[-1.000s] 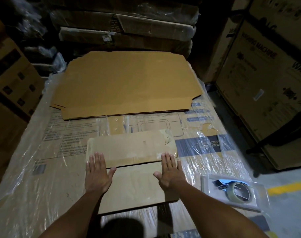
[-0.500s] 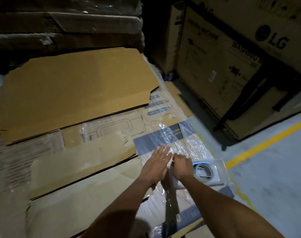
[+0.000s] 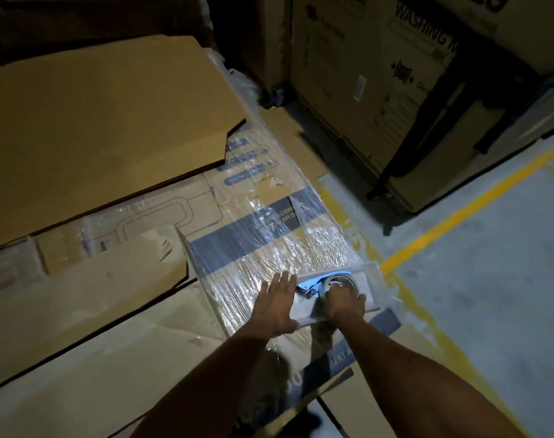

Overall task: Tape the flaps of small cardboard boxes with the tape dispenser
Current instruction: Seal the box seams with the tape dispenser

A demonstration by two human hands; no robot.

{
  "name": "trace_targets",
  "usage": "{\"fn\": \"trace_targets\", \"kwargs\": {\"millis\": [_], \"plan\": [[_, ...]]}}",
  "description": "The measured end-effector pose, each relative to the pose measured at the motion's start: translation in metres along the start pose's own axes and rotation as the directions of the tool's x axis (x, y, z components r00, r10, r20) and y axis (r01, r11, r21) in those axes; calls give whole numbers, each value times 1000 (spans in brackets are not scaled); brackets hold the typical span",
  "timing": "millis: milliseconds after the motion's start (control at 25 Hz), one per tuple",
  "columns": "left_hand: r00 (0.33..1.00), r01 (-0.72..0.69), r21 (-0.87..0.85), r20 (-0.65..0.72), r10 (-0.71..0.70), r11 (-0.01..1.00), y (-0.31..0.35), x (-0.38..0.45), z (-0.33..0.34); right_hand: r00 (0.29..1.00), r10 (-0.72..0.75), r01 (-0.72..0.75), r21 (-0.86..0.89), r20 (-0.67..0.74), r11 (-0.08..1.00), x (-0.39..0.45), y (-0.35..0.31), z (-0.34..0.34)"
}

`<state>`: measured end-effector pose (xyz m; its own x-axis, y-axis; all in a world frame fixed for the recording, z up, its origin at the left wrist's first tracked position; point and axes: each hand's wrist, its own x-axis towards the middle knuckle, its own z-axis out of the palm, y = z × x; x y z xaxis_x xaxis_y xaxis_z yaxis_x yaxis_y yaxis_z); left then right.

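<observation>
A blue tape dispenser with a tape roll lies in a clear plastic tray on the right edge of the wrapped pallet. My right hand reaches into the tray and its fingers curl round the dispenser and roll. My left hand lies flat with straight fingers against the tray's left side. A flattened small cardboard box lies to the left on the pallet, with another flat piece below it.
A large flat cardboard sheet covers the far part of the shrink-wrapped pallet top. Big washing-machine cartons stand to the right. A concrete floor with yellow lines runs beside the pallet.
Both hands left the flattened box and moved right to the tray. My right hand has gone into the tray and closed on the dispenser; my view has turned right.
</observation>
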<state>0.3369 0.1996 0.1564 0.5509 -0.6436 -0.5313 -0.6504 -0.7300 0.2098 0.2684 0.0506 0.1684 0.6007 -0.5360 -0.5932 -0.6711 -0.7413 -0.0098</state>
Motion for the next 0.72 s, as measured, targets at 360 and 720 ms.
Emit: {"fn": "trace_targets", "kwargs": {"millis": [360, 720], "plan": [[996, -59, -97, -78, 51, 994, -10, 12, 12, 994, -76, 75, -13, -80, 997, 30, -2, 10], [995, 7, -125, -96, -19, 992, -4, 7, 10, 983, -151, 174, 285, -101, 943, 11, 28, -19]]}}
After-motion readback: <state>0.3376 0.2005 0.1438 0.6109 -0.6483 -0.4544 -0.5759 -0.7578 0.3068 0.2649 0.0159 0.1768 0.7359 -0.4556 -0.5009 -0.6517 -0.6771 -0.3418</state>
